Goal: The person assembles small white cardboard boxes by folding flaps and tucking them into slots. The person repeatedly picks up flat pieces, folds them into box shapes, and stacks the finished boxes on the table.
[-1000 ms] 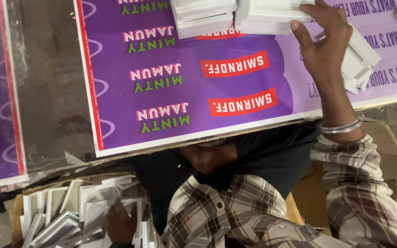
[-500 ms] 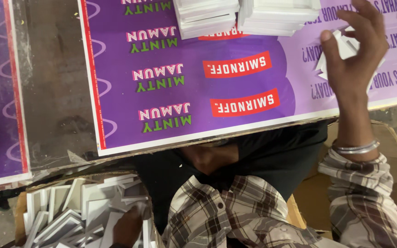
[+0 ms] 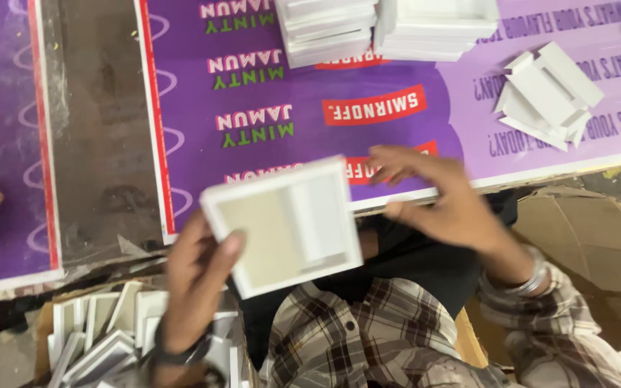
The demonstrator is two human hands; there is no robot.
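White square tray (image 3: 282, 224) held over lap at worktop (image 3: 411, 179) edge, left hand (image 3: 194, 287) grip clamped on its corner; right hand (image 3: 445, 208) open, fingers apart beside it. Finished stacks (image 3: 386, 27) on worktop; many trays left in box (image 3: 102, 336).

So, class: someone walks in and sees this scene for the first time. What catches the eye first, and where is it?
First comes the shallow white square tray in mid-frame, gripped at its lower left corner by the left hand, with the right hand open just beside its right edge. Behind lies the bright purple printed board, carrying stacks of white trays at the top. A cardboard box of more white trays sits lower left.
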